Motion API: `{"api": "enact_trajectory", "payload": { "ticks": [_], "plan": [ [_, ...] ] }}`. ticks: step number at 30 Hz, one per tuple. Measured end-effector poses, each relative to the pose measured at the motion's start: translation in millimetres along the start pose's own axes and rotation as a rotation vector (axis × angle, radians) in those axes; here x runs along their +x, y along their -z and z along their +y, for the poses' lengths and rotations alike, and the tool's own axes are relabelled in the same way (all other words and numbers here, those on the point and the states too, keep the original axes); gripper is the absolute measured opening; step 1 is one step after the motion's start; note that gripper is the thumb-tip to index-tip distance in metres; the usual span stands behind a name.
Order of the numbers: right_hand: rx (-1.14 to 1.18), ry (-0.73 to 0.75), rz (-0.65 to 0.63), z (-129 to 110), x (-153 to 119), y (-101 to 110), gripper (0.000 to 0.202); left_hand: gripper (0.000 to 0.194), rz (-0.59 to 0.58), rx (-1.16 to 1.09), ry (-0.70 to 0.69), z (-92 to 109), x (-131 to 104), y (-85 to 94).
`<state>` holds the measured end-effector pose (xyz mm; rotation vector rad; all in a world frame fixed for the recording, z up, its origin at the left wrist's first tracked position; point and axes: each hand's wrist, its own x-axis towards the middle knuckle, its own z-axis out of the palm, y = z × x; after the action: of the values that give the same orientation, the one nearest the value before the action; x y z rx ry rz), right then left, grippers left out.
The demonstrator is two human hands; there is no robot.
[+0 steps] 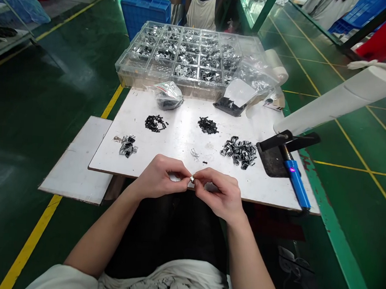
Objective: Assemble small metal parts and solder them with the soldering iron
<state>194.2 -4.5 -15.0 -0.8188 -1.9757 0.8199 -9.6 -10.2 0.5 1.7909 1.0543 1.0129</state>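
Thumb and forefinger of my left hand [165, 178] pinch a small shiny metal piece [192, 178] at the table's front edge. My right hand [221, 191] pinches the same piece from the other side, so the fingers hide most of it. Just beyond lie a few thin wire bits [195, 154] and a single small black part [205, 162]. Further back are two heaps of small black parts, a left heap [155, 123] and a right heap [208, 125]. A pile of metal-and-black clips [239, 152] sits to the right, a smaller metal pile [128, 146] to the left.
A clear compartment tray [125, 68] full of metal parts stands at the back, with plastic bags [168, 96] before it. On the right are a blue electric screwdriver [297, 181], a black stand [274, 157] and a white roll [344, 96]. A person [204, 7] stands beyond.
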Motion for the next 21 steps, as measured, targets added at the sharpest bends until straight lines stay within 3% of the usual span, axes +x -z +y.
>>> {"api": "enact_trajectory", "payload": {
  "ticks": [9, 18, 21],
  "plan": [
    [0.125, -0.153, 0.032, -0.4, 1.7, 1.1, 0.017, 0.011, 0.042, -0.060, 0.110, 6.4, 4.9, 0.3],
    [0.028, -0.087, 0.115, 2.8, 3.7, -6.9, 0.023, 0.017, 0.114, -0.010, 0.067, 2.5, 5.9, -5.4],
    [-0.011, -0.052, 0.110, 4.1, 3.4, -9.2, 0.025, 0.020, 0.115, -0.063, 0.110, -0.1, 5.3, -4.9]
  ]
}}
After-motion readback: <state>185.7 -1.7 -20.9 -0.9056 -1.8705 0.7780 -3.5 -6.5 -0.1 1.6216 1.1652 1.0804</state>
